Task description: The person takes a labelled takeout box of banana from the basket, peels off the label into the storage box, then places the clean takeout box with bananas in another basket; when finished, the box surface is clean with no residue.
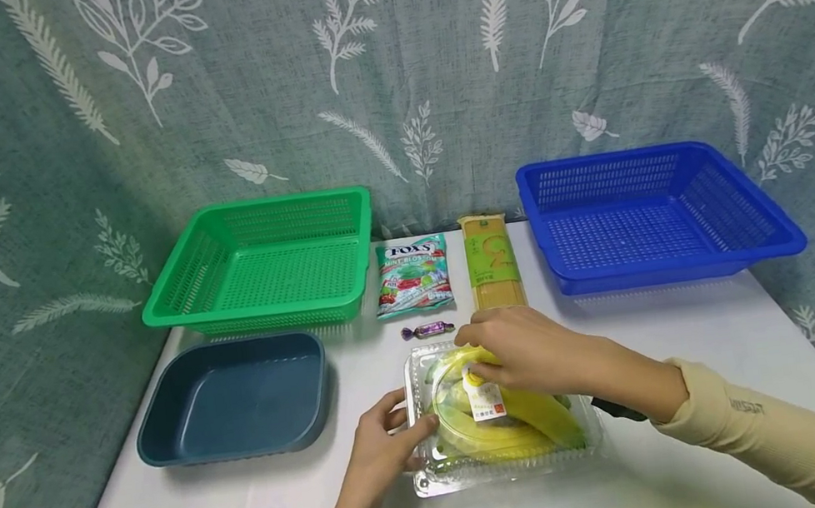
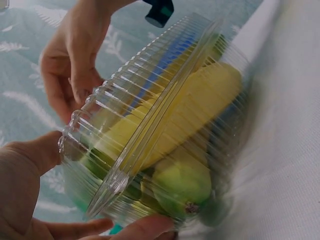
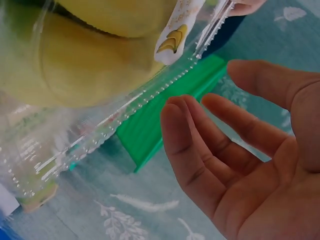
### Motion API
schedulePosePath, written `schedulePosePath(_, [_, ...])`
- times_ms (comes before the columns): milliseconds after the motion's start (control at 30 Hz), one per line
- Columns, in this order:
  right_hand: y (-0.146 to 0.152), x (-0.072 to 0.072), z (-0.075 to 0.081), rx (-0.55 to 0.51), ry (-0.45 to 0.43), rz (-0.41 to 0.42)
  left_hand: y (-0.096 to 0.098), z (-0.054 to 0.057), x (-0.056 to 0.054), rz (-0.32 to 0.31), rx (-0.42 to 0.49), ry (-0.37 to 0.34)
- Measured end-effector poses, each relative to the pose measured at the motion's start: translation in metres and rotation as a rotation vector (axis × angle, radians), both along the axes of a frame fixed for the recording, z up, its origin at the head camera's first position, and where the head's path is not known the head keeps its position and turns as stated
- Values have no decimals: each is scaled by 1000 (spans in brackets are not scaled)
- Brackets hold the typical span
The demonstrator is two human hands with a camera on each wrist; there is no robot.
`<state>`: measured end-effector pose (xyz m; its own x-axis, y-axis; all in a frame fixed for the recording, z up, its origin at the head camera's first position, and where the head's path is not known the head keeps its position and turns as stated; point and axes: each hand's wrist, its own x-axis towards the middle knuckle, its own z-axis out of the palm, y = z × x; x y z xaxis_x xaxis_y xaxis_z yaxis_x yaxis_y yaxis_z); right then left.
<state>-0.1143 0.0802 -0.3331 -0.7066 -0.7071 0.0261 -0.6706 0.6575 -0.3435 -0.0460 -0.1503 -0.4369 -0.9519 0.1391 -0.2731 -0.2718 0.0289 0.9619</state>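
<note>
Plastic box (image 1: 507,439), banana-picture label (image 1: 486,400), FOX'S MINT BLOSSOM bag (image 1: 413,277)

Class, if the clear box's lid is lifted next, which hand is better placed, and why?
Probably the right hand: it hovers over the lid and holds nothing. The left hand grips the box at its left edge, so seems better suited to steadying.

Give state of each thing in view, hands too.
Clear container: closed, yellow fruit inside
Left hand: holding clear container
Right hand: loosely curled, holding nothing
Green basket: upright, lidless
Blue basket: upright, lidless
Dark tub: upright, lidless
Candy bag: looks sealed
Small candy: wrapped
Noodle packet: partly hidden, sealing unclear
</note>
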Motion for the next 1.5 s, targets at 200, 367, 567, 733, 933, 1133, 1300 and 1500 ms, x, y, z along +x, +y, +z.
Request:
schedulePosePath(200, [-10,-2,-8,71,3,41,-1,-1,1,3,3,-4])
schedulePosePath(367, [-12,-1,-11,95,-5,32,0,-1,1,5,-3,0])
schedulePosePath(567, [-13,3,-12,102,-22,24,0,0,1,8,1,3])
schedulePosePath(733, [-12,5,-13,77,-39,23,0,0,2,6,10,3])
schedulePosePath(933, [-9,2,-16,26,-22,46,0,-1,2,6,8,8])
schedulePosePath(1133, [-9,1,-19,10,-18,49,-1,0,2,0,7,10])
schedulePosePath(1300, [-9,-1,-19,2,11,54,-1,0,1,-5,6,21])
schedulePosePath(1500, [-9,-1,-21,-2,14,51,-1,0,1,-7,2,11])
